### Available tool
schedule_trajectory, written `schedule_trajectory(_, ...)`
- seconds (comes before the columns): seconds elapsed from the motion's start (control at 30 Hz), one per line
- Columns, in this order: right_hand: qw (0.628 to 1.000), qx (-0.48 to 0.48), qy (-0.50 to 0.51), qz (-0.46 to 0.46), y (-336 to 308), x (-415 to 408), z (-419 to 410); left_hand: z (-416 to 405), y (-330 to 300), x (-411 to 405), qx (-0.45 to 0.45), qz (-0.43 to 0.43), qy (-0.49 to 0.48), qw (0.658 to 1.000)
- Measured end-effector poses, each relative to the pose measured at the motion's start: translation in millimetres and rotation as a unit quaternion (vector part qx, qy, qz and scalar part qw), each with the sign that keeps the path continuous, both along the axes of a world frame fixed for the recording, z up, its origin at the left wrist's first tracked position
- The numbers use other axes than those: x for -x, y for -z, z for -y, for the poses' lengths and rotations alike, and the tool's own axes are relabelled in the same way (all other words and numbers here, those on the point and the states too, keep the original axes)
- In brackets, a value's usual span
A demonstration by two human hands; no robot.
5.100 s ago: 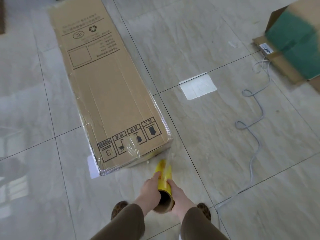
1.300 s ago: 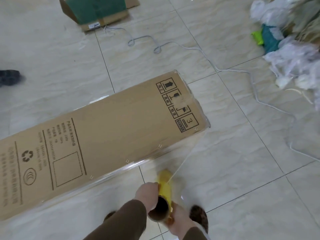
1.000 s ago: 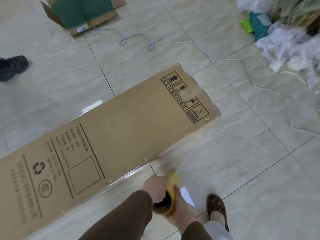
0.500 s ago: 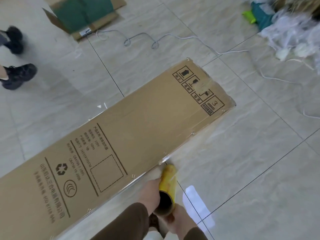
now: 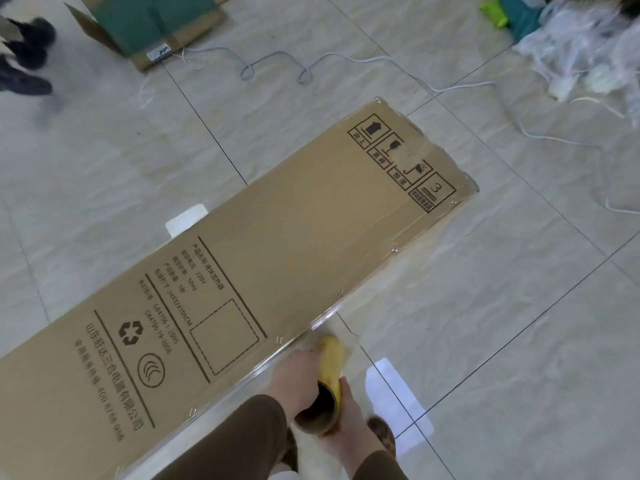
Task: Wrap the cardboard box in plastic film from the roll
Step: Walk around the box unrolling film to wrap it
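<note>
Cardboard box (image 5: 263,268): long brown carton lying flat on the tiled floor (image 5: 502,306), running diagonally from lower left to upper right; printed handling symbols at its far right end, a recycling mark and text block toward its left end.
Plastic film (image 5: 408,258): clear, glossy layer visible along the box's near long edge and around its right end, stretching down toward the roll.
Roll (image 5: 327,382): yellow film on a brown cardboard core, open core end facing the camera, held just beside the box's near long edge.
Left hand (image 5: 298,379): closed around the roll's left side, between roll and box edge; brown sleeve behind it.
Right hand (image 5: 349,427): clasped on the roll's right and lower side, fingers curled about the core.
Shoe (image 5: 382,434): patterned, on the floor below the roll, away from the box.
Cable (image 5: 311,64): pale grey, looping across the floor beyond the box's far side.
Green-and-brown carton (image 5: 152,22): beyond the box, upper left.
White plastic heap (image 5: 581,53): beyond the box's right end.
Dark shoes (image 5: 26,57): blurred, far left of the box.
</note>
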State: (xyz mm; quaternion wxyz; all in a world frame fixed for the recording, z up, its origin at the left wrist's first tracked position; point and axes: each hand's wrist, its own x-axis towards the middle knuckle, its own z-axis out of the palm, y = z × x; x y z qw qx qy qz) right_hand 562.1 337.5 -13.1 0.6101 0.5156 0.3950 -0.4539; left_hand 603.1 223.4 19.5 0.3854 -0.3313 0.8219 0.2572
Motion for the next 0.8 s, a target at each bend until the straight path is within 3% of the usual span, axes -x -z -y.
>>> schedule_trajectory(0.13, 0.999, 0.003, 0.03, 0.009, 2.2, -22.6, 3.1, 2.7, 1.2, -31.4, -0.025, 0.016, -0.107, 0.994)
schedule_trajectory(0.3, 0.999, 0.021, 0.043, -0.016, -1.3, -39.7, 13.2, 4.9, -3.0, -50.7, -0.032, -0.026, -0.217, 0.975)
schedule_trajectory(0.57, 0.999, 0.015, -0.025, -0.041, -13.0, -49.7, 21.6, 9.0, -0.9, -51.9, 0.045, 0.012, -0.123, 0.991)
schedule_trajectory(0.8, 0.999, 0.051, 0.007, -0.012, -16.6, -73.1, 7.2, 8.7, 0.3, -57.1, 0.065, 0.055, 0.017, 0.996)
